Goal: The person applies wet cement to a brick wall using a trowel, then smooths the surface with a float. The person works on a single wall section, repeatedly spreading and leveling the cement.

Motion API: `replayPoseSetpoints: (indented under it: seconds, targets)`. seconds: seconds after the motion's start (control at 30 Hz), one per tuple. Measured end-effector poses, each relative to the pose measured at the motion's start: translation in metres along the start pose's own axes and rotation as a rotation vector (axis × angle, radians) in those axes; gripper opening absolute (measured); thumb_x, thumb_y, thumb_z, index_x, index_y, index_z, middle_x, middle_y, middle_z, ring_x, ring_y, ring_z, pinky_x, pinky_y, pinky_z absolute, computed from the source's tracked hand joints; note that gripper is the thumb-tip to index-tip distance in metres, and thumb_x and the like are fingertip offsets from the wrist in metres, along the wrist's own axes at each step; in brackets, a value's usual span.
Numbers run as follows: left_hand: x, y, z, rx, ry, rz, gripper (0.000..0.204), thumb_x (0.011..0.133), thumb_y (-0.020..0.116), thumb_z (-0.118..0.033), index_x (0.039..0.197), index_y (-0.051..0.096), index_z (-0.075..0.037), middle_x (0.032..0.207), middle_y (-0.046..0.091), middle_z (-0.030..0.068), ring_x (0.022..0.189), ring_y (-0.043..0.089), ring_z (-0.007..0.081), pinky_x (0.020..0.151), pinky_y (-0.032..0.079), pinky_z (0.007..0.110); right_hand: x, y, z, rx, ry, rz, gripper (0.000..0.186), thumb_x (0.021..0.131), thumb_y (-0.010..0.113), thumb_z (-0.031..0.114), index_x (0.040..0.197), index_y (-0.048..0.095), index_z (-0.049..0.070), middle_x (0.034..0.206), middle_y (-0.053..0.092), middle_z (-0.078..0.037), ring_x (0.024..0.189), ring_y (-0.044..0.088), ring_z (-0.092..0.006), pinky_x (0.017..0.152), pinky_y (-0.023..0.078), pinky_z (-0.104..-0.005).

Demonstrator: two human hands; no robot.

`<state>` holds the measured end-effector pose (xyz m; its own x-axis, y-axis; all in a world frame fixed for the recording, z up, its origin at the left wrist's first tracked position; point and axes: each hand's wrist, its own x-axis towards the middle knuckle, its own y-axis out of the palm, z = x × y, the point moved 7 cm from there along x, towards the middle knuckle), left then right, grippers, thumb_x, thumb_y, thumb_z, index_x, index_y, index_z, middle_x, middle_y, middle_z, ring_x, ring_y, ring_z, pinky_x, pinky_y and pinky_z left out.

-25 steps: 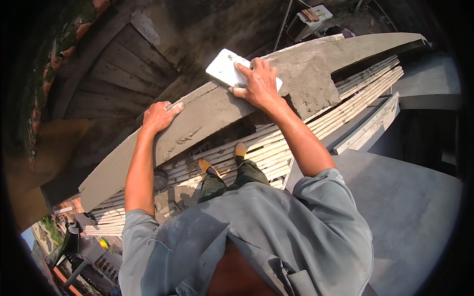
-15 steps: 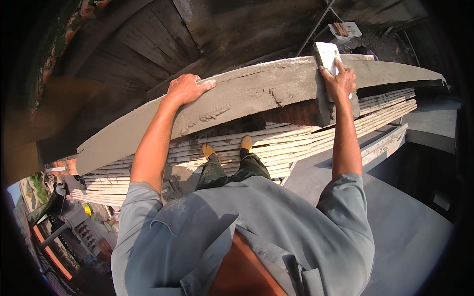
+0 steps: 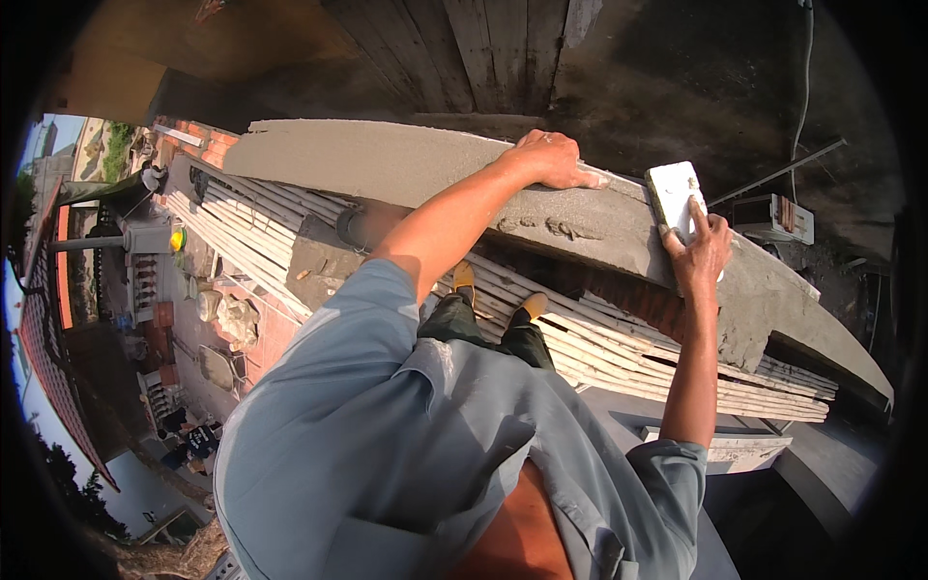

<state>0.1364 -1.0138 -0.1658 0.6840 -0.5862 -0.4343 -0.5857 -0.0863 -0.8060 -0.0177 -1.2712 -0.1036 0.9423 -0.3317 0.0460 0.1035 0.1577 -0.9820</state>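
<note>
A long, curved concrete ledge (image 3: 348, 152) with grey, partly rough plaster crosses in front of me. My left hand (image 3: 551, 162) grips its far edge, thumb lying along the top and fingers curled over. To the right, my right hand (image 3: 698, 242) holds a white, plaster-smudged rectangular block (image 3: 669, 182), like a foam float, against the ledge near its edge, with fingers spread around it. Exposed red brick (image 3: 648, 307) shows in shadow under the ledge.
My yellow shoes (image 3: 532, 307) stand on bamboo poles (image 3: 242, 237). A grey board (image 3: 319, 269) and dark bucket (image 3: 356, 228) lie left of them. A metal bar (image 3: 781, 172) and white box (image 3: 773, 217) are beyond the ledge. A cluttered yard (image 3: 237, 362) shows below left.
The view has swung round, bringing more of the yard into sight. The white block has slid rightward along the ledge and turned more upright. My left hand still grips the edge.
</note>
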Motion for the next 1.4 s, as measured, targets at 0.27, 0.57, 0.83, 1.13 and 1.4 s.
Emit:
replayPoseSetpoints:
  seconds: [0.27, 0.57, 0.83, 1.13, 1.4]
  targets:
    - [0.008, 0.005, 0.000, -0.010, -0.064, -0.002, 0.085, 0.096, 0.049, -0.078, 0.104, 0.082, 0.000, 0.112, 0.077, 0.0266, 0.112, 0.073, 0.0402, 0.100, 0.053, 0.056, 0.003, 0.014, 0.023, 0.031, -0.208, -0.055, 0.079, 0.074, 0.090, 0.043, 0.147, 0.066, 0.023, 0.132, 0.057, -0.017, 0.126, 0.052, -0.0353, 0.106, 0.041, -0.0524]
    - [0.002, 0.000, -0.005, 0.028, -0.031, -0.055, 0.078, 0.110, 0.030, -0.061, 0.101, 0.080, -0.001, 0.109, 0.075, 0.0254, 0.108, 0.070, 0.0427, 0.100, 0.050, 0.054, 0.033, -0.018, -0.075, -0.084, 0.154, -0.128, 0.072, 0.080, 0.085, 0.053, 0.144, 0.069, 0.023, 0.126, 0.059, -0.017, 0.122, 0.054, -0.0359, 0.101, 0.045, -0.0537]
    - [0.003, -0.004, -0.013, 0.049, -0.015, -0.045, 0.079, 0.108, 0.032, -0.063, 0.112, 0.079, 0.000, 0.123, 0.073, 0.0272, 0.121, 0.067, 0.0449, 0.105, 0.048, 0.055, 0.007, 0.008, -0.037, 0.022, -0.013, -0.136, 0.072, 0.078, 0.088, 0.050, 0.142, 0.070, 0.021, 0.123, 0.058, -0.016, 0.122, 0.052, -0.0357, 0.103, 0.043, -0.0529]
    - [0.001, -0.005, -0.015, 0.057, -0.052, -0.032, 0.078, 0.105, 0.033, -0.064, 0.118, 0.079, -0.002, 0.125, 0.072, 0.0272, 0.123, 0.065, 0.0454, 0.106, 0.047, 0.052, 0.048, -0.009, -0.101, -0.060, 0.154, -0.151, 0.074, 0.079, 0.083, 0.061, 0.143, 0.070, 0.026, 0.125, 0.058, -0.016, 0.122, 0.052, -0.0343, 0.102, 0.044, -0.0511]
    - [0.001, -0.006, -0.017, 0.078, -0.060, -0.028, 0.077, 0.104, 0.034, -0.065, 0.120, 0.079, -0.005, 0.124, 0.073, 0.0266, 0.122, 0.065, 0.0455, 0.106, 0.047, 0.051, 0.036, -0.032, -0.173, -0.072, 0.317, -0.174, 0.075, 0.081, 0.082, 0.061, 0.144, 0.069, 0.024, 0.126, 0.059, -0.017, 0.125, 0.052, -0.0346, 0.104, 0.042, -0.0531]
